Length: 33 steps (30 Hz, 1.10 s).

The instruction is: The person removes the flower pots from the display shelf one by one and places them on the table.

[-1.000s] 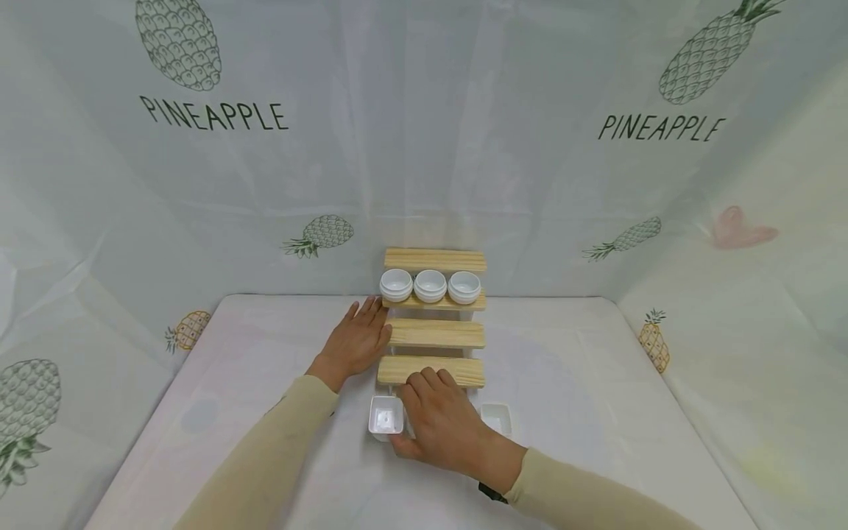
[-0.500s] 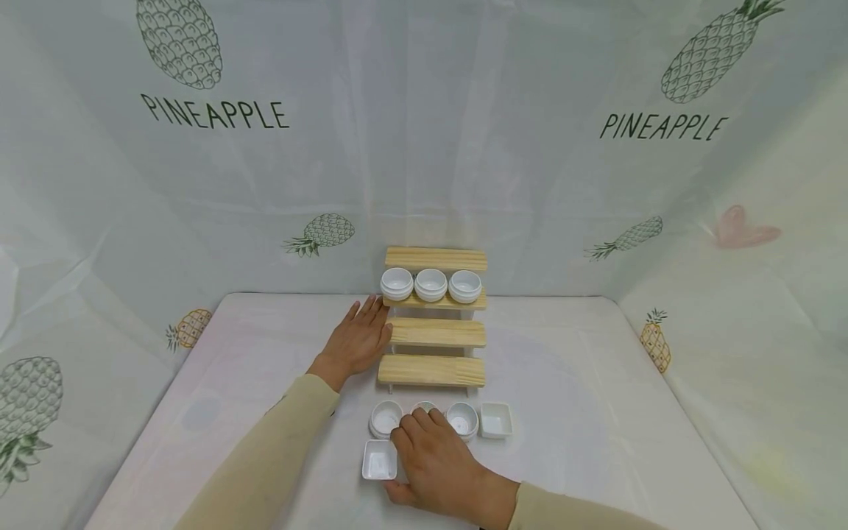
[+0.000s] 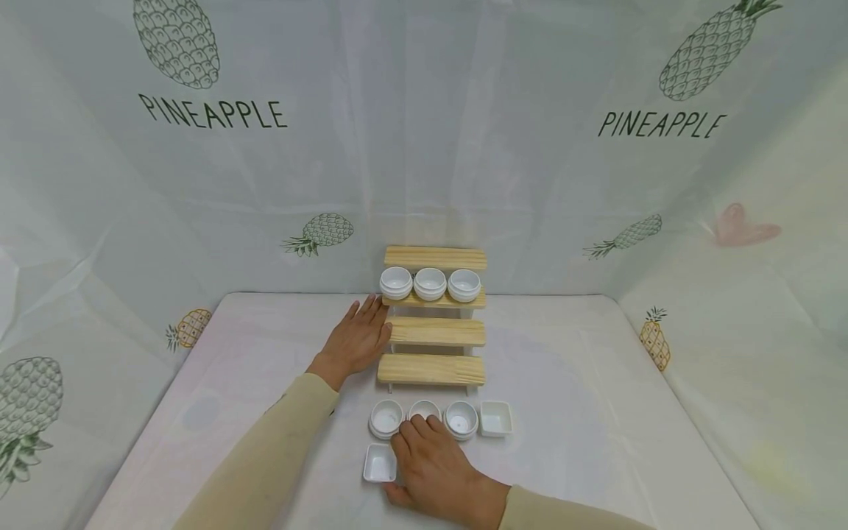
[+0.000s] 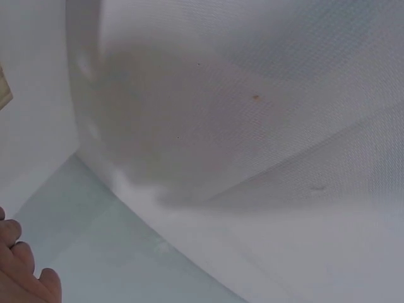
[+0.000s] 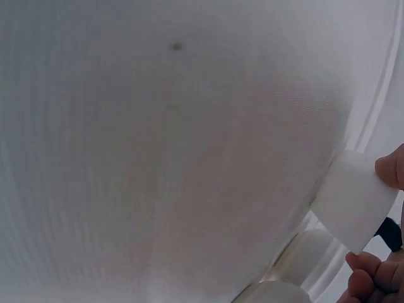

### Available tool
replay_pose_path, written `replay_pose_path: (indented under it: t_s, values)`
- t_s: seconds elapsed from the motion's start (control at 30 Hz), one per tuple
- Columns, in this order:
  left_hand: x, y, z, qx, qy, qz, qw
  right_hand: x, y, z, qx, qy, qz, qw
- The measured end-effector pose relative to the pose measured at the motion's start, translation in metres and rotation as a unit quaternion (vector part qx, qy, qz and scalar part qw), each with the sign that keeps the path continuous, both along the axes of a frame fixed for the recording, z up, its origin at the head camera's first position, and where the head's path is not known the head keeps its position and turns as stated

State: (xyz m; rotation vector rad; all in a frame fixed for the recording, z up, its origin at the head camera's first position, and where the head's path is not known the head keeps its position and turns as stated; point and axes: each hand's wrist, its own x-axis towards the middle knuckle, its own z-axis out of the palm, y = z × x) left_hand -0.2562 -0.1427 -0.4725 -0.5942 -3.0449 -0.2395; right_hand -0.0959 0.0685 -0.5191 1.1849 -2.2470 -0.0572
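My left hand lies along the left side of a stepped wooden rack, fingers extended and touching its edge; the left wrist view shows some fingertips. My right hand holds a small white square dish between thumb and fingers, low over the table in front of the rack. In the right wrist view, the dish's side shows between thumb and fingers; whether its base touches the table I cannot tell. Just behind that hand stand white round bowls, the middle one partly hidden by the fingers.
Three white round bowls stand side by side on an upper step of the rack. Another white square dish sits at the right end of the front row. A pineapple-print sheet hangs behind the table.
My right hand has drawn the square dish back from the rack's front, toward me and slightly left, uncovering the round bowls. In the last half second it barely moves. The left hand stays put.
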Motion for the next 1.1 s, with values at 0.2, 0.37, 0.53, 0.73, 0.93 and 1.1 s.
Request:
replay_pose_path:
  t_s: [0.2, 0.37, 0.53, 0.73, 0.93, 1.1]
  values:
    - [0.001, 0.000, 0.000, -0.002, 0.014, 0.003, 0.9999, -0.003, 0.000, -0.003, 0.006, 0.001, -0.007, 1.0000]
    - [0.002, 0.001, 0.001, -0.001, 0.016, 0.009, 0.9998, -0.004, -0.001, -0.002, 0.005, 0.000, -0.008, 1.0000]
    - [0.004, 0.002, 0.001, 0.001, 0.018, 0.012, 0.9998, -0.003, -0.001, -0.001, 0.005, -0.002, -0.009, 0.9999]
    - [0.004, 0.002, -0.002, 0.005, 0.026, 0.020, 0.9995, -0.001, 0.000, 0.000, 0.002, -0.013, -0.011, 0.9999]
    - [0.005, 0.003, -0.003, 0.007, 0.028, 0.028, 0.9992, 0.000, 0.001, 0.003, -0.001, -0.030, -0.010, 0.9995]
    - [0.005, 0.003, -0.004, 0.005, 0.035, 0.031, 0.9989, -0.001, 0.005, 0.008, -0.010, -0.032, 0.000, 0.9995]
